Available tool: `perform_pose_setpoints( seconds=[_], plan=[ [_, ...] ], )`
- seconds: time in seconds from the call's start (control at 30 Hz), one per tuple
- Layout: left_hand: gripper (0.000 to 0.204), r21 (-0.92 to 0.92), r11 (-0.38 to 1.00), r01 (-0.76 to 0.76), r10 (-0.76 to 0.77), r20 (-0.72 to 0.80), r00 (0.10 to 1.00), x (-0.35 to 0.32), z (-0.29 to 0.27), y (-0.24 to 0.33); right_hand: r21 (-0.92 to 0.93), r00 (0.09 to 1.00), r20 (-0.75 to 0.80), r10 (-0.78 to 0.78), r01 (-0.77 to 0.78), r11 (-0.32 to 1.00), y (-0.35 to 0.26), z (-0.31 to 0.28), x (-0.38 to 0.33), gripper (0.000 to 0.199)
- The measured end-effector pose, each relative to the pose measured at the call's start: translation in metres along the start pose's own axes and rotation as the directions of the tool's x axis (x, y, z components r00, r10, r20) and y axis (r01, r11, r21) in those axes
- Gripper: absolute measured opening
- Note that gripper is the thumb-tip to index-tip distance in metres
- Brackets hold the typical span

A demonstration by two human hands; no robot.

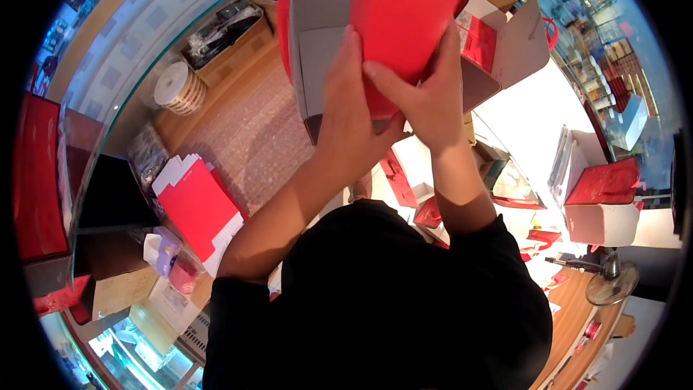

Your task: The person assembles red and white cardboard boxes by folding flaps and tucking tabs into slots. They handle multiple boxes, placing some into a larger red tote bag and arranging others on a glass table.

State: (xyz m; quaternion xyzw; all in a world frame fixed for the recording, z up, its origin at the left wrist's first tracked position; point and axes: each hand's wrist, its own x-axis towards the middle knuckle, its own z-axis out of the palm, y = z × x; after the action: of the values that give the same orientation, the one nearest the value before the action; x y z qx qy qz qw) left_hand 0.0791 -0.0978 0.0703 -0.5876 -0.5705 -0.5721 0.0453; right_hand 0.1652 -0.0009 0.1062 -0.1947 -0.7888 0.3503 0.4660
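Near: flat red carton blanks (198, 206) lie at surface's left edge. Both hands, left hand (351, 112) and right hand (427, 97), pinch red box (401, 18) over an open grey carton (317, 36). Judgement: support both sides evenly, keep it square.

On the glass counter (238, 137) you have a stack of flat red boxes (198, 206), a ribbon spool (177, 88) and a tray (227, 36). At right stand a red bag (606, 182) and a lamp base (610, 285).
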Motion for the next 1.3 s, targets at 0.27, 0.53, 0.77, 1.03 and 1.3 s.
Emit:
perform_pose_setpoints(
  seconds=[0.27, 0.53, 0.77, 1.03, 1.3],
  plan=[
    [0.078, 0.272, 0.94, -0.207, 0.122, 0.3, 0.946, -0.005, -0.016, -0.026, -0.17, 0.999, -0.009, 0.042, -0.043, 0.984, 0.039, 0.004, 0.038, 0.078],
    [0.061, 0.401, 0.905, 0.143, -0.043, -0.249, 0.967, 0.005, -0.039, -0.056, -0.423, 0.843, 0.306, 0.443, -0.297, 0.856, 0.057, 0.04, 0.119, 0.071],
    [0.053, 0.187, 0.935, 0.301, -0.273, -0.162, 0.948, -0.006, -0.036, -0.074, -0.837, 0.77, 0.4, 0.496, 0.086, 0.54, 0.077, 0.095, 0.152, 0.061],
    [0.051, 0.153, 0.947, 0.281, -0.256, -0.168, 0.952, -0.012, -0.041, -0.081, -0.737, 0.617, 0.519, 0.592, -0.029, 0.676, 0.074, 0.104, 0.156, 0.075],
    [0.056, 0.095, 0.931, 0.353, -0.342, -0.117, 0.933, -0.012, -0.047, -0.085, -0.708, 0.893, 0.347, 0.285, 0.05, 0.704, 0.148, 0.134, 0.095, 0.057]
  ],
)
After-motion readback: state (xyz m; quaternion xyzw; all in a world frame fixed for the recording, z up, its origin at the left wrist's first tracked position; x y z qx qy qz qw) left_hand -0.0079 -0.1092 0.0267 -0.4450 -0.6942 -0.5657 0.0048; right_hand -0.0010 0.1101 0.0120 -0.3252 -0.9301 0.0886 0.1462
